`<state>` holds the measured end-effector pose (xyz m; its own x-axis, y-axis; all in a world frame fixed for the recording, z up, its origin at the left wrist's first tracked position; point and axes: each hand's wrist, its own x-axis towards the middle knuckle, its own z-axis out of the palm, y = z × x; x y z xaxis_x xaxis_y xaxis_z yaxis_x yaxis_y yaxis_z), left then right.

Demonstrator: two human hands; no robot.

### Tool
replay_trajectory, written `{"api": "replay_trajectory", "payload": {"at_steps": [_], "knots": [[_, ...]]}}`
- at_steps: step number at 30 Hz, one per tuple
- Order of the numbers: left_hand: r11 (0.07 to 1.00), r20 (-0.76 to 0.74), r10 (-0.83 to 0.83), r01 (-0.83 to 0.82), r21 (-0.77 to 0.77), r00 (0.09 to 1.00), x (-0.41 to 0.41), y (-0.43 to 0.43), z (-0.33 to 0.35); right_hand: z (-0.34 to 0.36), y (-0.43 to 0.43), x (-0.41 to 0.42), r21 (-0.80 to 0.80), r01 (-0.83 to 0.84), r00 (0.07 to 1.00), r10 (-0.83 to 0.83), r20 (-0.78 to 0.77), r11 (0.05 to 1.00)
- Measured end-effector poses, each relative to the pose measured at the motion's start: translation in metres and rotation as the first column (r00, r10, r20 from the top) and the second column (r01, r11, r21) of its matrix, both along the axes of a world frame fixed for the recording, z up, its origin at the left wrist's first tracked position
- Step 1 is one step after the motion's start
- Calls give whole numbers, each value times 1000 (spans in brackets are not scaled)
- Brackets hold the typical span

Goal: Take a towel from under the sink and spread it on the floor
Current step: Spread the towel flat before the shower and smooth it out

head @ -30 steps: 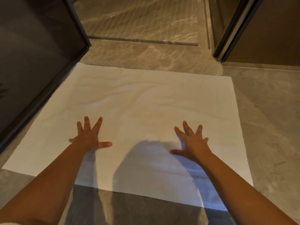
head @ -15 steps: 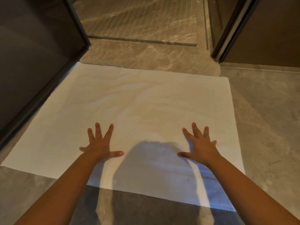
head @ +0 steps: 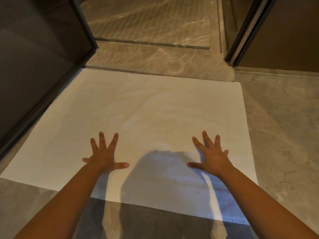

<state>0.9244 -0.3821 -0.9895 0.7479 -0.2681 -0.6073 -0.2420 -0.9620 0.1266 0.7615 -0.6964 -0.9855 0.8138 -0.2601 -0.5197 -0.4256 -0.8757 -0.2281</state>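
A large white towel (head: 146,114) lies spread flat on the grey stone floor, with only faint ripples across its middle. My left hand (head: 104,156) rests palm down on its near left part, fingers fanned apart. My right hand (head: 211,156) lies the same way on its near right part. Neither hand grips the cloth. My shadow falls over the towel's near edge between the arms.
A dark glass panel (head: 34,69) with a black frame runs along the towel's left edge. Beyond the far edge is a marble threshold (head: 155,57) and a grooved shower floor (head: 146,19). A dark door frame (head: 241,31) stands at the back right. Grey floor (head: 283,135) lies to the right.
Both hands have slid a little toward me and to the right across the towel, staying flat and spread. The view has shifted slightly with them.
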Motion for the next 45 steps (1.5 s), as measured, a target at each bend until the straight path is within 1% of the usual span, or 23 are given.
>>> {"api": "replay_trajectory", "payload": {"at_steps": [3,6,8,10,11,13,15,17,18,19,21,23,25,27,30,33,35,38,42,43,45], "knots": [[1000,7,4,-4,-20,1000,1,3,-5,2,0,1,6,-1,1000,1,-19,1000],[1000,22,1,0,-31,1000,0,3,-3,16,2,1,8,2,997,-1,-83,1000],[999,-5,-6,6,-48,1000,2,4,7,37,7,3,-18,-10,992,7,-128,1000],[995,-12,10,-11,-96,1000,6,7,28,67,18,8,-55,-45,990,37,-138,998],[991,15,25,-23,-129,1000,8,6,40,83,24,12,-81,-80,990,70,-125,994],[982,119,45,-22,-189,992,12,7,67,111,38,25,-116,-174,983,166,-78,978],[975,219,-23,70,-209,975,14,3,94,134,47,42,-137,-260,966,255,-52,956],[971,250,-126,171,-167,960,17,-1,124,156,53,60,-159,-337,942,330,-69,928],[973,248,-152,189,-131,957,21,0,136,163,54,72,-173,-367,930,361,-64,914],[977,261,-160,191,-95,952,29,1,145,169,53,88,-193,-385,922,383,-52,902],[986,303,-145,162,-33,942,51,2,161,182,47,126,-214,-355,932,362,-5,910],[993,340,-100,113,-21,935,71,2,171,189,44,158,-208,-332,935,350,56,920],[994,350,-100,108,-3,931,84,-3,179,186,46,174,-200,-367,915,391,100,908],[993,355,-111,117,3,928,95,-12,187,181,44,183,-167,-385,908,405,106,908],[987,414,-157,157,36,896,120,-22,203,174,32,195,-89,-328,937,336,97,940],[984,466,-177,150,93,867,148,-23,209,162,29,218,-57,-314,941,319,116,948],[984,435,-173,137,114,883,159,-24,197,142,33,234,-51,-279,949,283,137,959],[976,324,-190,143,162,927,176,-14,169,109,47,253,-45,-277,952,281,124,960],[894,237,-398,317,316,886,210,12,145,82,49,265,-97,-292,947,302,108,951],[882,230,-427,347,319,874,219,18,142,80,45,265,-122,-288,947,302,111,950],[893,252,-429,365,264,867,237,24,133,75,36,259,-156,-263,958,277,77,952]]}}
